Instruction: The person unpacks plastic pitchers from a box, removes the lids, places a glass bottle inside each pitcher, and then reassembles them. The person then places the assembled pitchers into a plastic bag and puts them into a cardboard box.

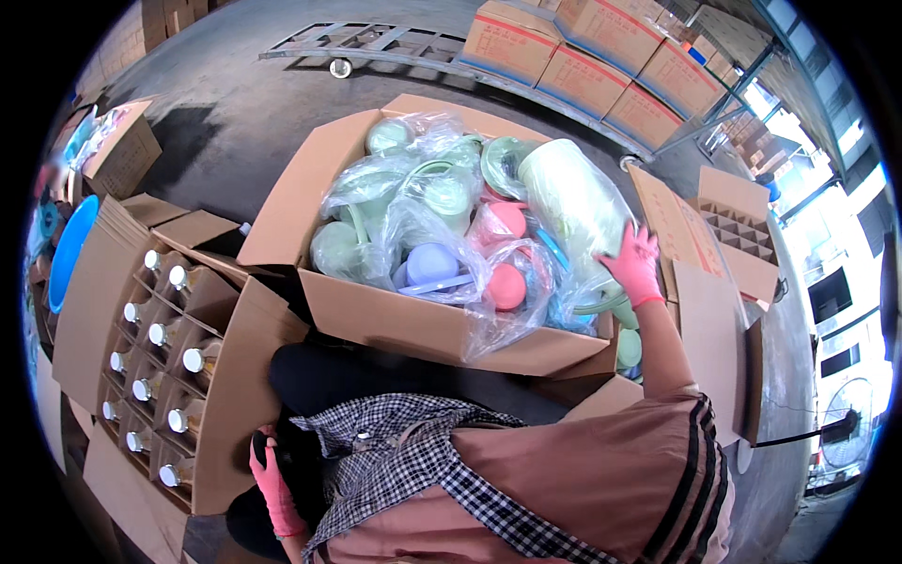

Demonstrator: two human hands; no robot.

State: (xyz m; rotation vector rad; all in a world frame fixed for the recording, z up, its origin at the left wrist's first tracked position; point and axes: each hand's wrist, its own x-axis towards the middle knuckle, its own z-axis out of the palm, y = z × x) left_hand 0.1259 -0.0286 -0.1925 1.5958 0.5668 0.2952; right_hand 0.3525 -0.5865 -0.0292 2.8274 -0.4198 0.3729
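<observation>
Head view: my right hand [635,266], in a pink glove, lies with its fingers spread against the near right side of a long pale-green plastic roll-shaped bundle [573,202]; it is opened wide and not closed round anything. That bundle sits in the right part of a big open cardboard carton [423,318] in front of me, on top of the other pieces. It looks smooth and cylindrical, whitish green with a cloudy sheen, and its far end is rounded; I can't tell whether it is one piece or a stack. Its long axis slants across the carton's right side, the far end pointing away from me and a little left, the near end toward me and right, by my wrist. Left of it lie green plasticware [442,193] in clear film, a lilac cup-shaped piece [432,266] and coral-pink cups [507,287]. My left hand [272,484], also pink-gloved, is low by my lap, fingers bent near something black; I can't tell whether it grips that. Beside it stands a divided carton [246,395] of white-capped bottles [199,360].
</observation>
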